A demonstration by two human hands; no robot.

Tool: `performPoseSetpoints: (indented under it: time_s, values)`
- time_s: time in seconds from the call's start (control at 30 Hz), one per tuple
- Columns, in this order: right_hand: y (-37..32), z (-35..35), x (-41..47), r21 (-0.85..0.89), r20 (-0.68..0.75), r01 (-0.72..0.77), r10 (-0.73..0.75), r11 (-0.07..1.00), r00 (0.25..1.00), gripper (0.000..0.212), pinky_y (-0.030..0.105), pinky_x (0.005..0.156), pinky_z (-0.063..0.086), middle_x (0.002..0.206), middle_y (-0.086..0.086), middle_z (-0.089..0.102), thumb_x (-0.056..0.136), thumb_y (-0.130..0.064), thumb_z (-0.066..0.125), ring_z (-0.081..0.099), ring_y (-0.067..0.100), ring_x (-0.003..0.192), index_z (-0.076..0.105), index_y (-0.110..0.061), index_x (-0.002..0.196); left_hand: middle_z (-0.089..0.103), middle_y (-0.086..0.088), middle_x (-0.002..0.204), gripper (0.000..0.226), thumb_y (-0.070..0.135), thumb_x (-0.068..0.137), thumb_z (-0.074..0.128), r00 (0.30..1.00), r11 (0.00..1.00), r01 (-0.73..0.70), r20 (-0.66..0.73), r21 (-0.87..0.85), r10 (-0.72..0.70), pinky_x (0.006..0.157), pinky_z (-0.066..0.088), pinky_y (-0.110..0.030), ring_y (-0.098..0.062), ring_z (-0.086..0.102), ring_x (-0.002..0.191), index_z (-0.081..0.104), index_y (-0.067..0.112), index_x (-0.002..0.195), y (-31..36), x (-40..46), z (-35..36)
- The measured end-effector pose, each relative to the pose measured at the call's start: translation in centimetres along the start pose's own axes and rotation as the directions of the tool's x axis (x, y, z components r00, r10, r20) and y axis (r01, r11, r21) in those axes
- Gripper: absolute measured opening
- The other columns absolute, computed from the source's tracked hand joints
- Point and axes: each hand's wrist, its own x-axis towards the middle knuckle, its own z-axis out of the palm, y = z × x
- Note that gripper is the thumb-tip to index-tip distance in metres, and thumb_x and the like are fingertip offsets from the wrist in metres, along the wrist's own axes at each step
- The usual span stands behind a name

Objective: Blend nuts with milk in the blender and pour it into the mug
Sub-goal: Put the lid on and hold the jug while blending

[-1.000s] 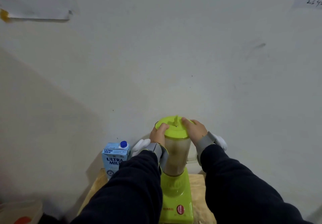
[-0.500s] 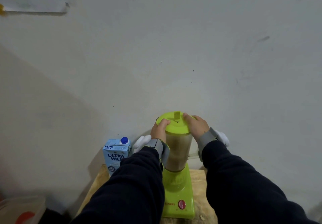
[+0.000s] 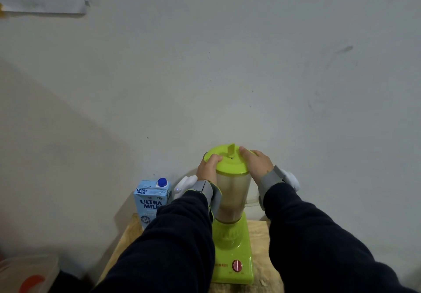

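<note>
Both hands stay clamped on the blender's green lid (image 3: pixel 229 162): left hand (image 3: pixel 208 167) and right hand (image 3: pixel 257 164) curl over opposite rims. Nothing has shifted in the past second; the jar (image 3: pixel 232 198) below holds beige mix, apparently blended. No mug visible.

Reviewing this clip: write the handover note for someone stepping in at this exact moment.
Left hand grips the left edge of the green lid; right hand grips its right edge.
The blender stands on the wooden table, its jar holding a beige mix. The milk carton stands capped to its left.
Done: the jar is filled and looks blended.
Left: take off the lid, pour into the mug, which is not in view.
</note>
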Motion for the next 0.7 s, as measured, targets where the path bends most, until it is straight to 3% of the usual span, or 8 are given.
performPoseSetpoints:
  time_s: [0.27,0.47,0.57,0.7]
  values:
    - [-0.07,-0.14,-0.04,-0.007,0.002,0.017,-0.017,1.0,1.0,0.048,0.032,0.093,0.045,0.122,0.009,0.064,0.088,-0.044,0.056,0.06,0.027,0.111,0.063,-0.009,0.121,0.06,-0.005,0.084,0.032,0.045,0.049,0.058,1.0,1.0,-0.005,0.015,-0.023,0.005,0.095,0.046,-0.043,-0.026,0.056,0.086,0.06,0.023,0.072,-0.42,0.6,-0.02]
    - [-0.28,-0.16,-0.27,-0.012,0.008,0.017,-0.017,1.0,1.0,0.043,0.028,0.084,0.042,0.114,0.008,0.064,0.09,-0.044,0.054,0.056,0.023,0.095,0.064,-0.011,0.116,0.057,-0.002,0.083,0.01,0.032,0.078,0.059,0.999,0.999,-0.035,0.013,-0.006,0.035,0.085,0.041,-0.035,-0.025,0.052,0.089,0.057,0.022,0.078,-0.28,0.47,-0.22]
    - [-0.33,-0.25,-0.42,0.002,0.011,0.013,-0.013,1.0,1.0,0.042,0.027,0.082,0.04,0.105,0.006,0.062,0.09,-0.042,0.054,0.056,0.022,0.093,0.064,-0.01,0.116,0.058,-0.004,0.086,0.032,0.04,0.06,0.056,0.999,1.0,-0.029,0.022,-0.005,0.03,0.084,0.042,-0.036,-0.025,0.053,0.088,0.06,0.019,0.083,-0.16,0.29,-0.18]
    - [-0.27,-0.17,-0.43,0.007,-0.001,0.007,-0.007,1.0,1.0,0.044,0.032,0.09,0.045,0.116,0.008,0.065,0.088,-0.043,0.056,0.06,0.026,0.105,0.064,-0.01,0.117,0.059,-0.007,0.09,0.025,0.041,0.055,0.055,1.0,1.0,-0.01,0.023,-0.008,0.01,0.095,0.046,-0.044,-0.027,0.056,0.09,0.059,0.025,0.074,-0.21,0.21,-0.17]
